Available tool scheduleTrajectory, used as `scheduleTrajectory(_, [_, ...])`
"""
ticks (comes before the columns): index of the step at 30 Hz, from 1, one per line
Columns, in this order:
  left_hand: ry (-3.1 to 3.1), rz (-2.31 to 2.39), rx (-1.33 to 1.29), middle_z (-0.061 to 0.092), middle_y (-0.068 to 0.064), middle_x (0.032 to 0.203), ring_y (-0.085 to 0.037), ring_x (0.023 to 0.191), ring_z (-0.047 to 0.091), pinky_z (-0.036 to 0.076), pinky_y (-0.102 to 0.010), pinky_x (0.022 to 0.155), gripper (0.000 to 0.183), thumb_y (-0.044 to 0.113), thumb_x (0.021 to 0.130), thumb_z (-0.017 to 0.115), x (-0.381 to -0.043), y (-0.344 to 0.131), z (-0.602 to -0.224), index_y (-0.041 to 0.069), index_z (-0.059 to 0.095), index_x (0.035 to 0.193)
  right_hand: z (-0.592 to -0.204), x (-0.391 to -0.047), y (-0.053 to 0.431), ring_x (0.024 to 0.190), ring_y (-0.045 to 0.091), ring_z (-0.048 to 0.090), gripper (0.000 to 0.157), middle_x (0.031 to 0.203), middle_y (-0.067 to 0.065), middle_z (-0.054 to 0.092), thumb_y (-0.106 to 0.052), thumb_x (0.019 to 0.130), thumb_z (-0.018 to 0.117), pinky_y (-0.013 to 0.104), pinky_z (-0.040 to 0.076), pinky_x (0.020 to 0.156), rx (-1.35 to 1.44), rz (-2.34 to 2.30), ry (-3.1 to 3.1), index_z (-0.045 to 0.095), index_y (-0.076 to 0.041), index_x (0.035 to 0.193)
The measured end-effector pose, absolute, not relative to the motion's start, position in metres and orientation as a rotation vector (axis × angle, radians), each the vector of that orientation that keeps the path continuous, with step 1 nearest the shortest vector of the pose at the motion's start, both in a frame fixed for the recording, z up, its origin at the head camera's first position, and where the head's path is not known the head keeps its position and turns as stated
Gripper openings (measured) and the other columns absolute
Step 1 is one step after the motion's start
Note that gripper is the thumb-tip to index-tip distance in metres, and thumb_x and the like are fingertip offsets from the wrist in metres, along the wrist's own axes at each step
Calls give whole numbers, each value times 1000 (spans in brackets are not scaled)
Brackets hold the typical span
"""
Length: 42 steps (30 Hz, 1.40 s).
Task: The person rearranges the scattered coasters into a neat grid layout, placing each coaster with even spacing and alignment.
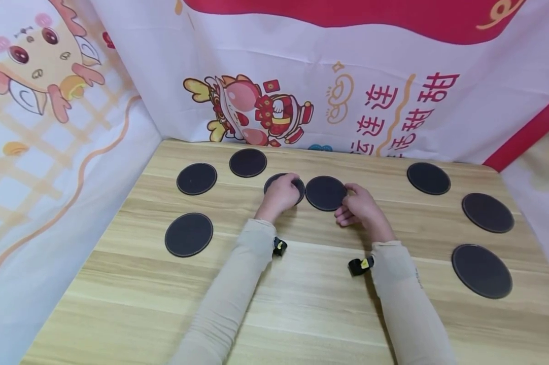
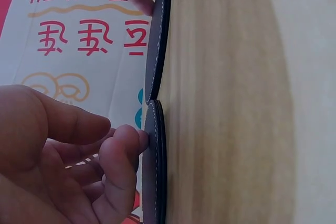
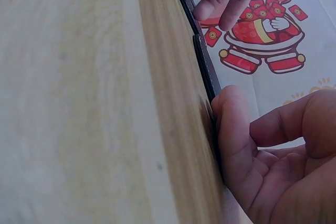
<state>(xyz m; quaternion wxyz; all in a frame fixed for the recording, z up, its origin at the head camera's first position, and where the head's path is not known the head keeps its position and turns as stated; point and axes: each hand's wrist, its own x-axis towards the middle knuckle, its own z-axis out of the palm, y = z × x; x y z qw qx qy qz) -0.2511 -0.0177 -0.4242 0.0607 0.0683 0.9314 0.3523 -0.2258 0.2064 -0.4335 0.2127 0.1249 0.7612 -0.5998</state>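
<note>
Two round black coasters with pale stitched rims lie flat, edge to edge, near the middle of the table. My left hand (image 1: 282,193) is over the left coaster (image 1: 270,183) and hides part of it. In the left wrist view, its bent fingertips touch the face of that coaster (image 2: 150,174). At the outer edge of the right coaster (image 1: 326,193) is my right hand (image 1: 357,205), thumb and forefinger against the rim, other fingers loosely bent beside it. The right wrist view shows a fingertip (image 3: 229,103) right at the coaster's dark edge (image 3: 206,66).
Three more coasters (image 1: 197,178) form an arc on the left side of the wooden table (image 1: 302,304). On the right lie another three coasters (image 1: 487,213). A printed cloth (image 1: 265,40) hangs behind the table's far edge, and another patterned cloth (image 1: 50,152) is at the left.
</note>
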Motion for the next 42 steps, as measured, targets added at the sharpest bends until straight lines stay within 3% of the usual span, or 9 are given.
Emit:
scheduleTrajectory(22, [2826, 1106, 232, 67, -7, 126, -24, 118, 60, 45, -35, 102, 39, 6, 99, 44, -254, -22, -428, 9, 70, 127, -433, -225, 204, 57, 22, 65, 68, 77, 18, 66, 2, 99, 34, 37, 60, 57, 370, -1666, 2106, 12, -9, 163])
scheduleTrajectory(24, [2782, 1185, 224, 70, -8, 120, -23, 110, 64, 49, -34, 95, 40, 6, 100, 43, -255, -23, -430, 8, 67, 130, -432, -225, 206, 57, 22, 66, 71, 77, 19, 66, 4, 97, 33, 37, 60, 57, 367, -1665, 2098, 11, -10, 163])
scheduleTrajectory(27, [2643, 1418, 143, 71, -9, 107, -22, 86, 68, 56, -31, 74, 42, 4, 99, 43, -258, -27, -432, 5, 61, 138, -429, -223, 213, 58, 24, 66, 79, 79, 21, 65, 9, 92, 34, 39, 61, 59, 352, -1644, 2107, 6, -12, 163])
scheduleTrajectory(30, [2498, 1664, 26, 71, -14, 99, -19, 63, 63, 54, -26, 53, 45, -1, 98, 45, -263, -37, -432, 2, 55, 142, -424, -220, 223, 61, 25, 66, 82, 81, 23, 65, 11, 90, 33, 40, 61, 60, 324, -1621, 2147, 3, -11, 163])
scheduleTrajectory(37, [2492, 1708, -34, 71, -19, 100, -15, 60, 59, 51, -23, 52, 45, -3, 95, 46, -279, -72, -425, -1, 57, 139, -408, -219, 223, 63, 23, 66, 66, 83, 23, 65, 6, 95, 33, 38, 60, 62, 214, -1599, 2251, 20, -1, 159])
scheduleTrajectory(42, [2556, 1643, -71, 69, -20, 104, -25, 70, 64, 52, -26, 56, 40, -1, 95, 48, -295, -97, -418, -1, 60, 134, -396, -231, 190, 60, 22, 63, 59, 78, 17, 62, 3, 94, 33, 38, 60, 60, 156, -1540, 2362, 37, 1, 153])
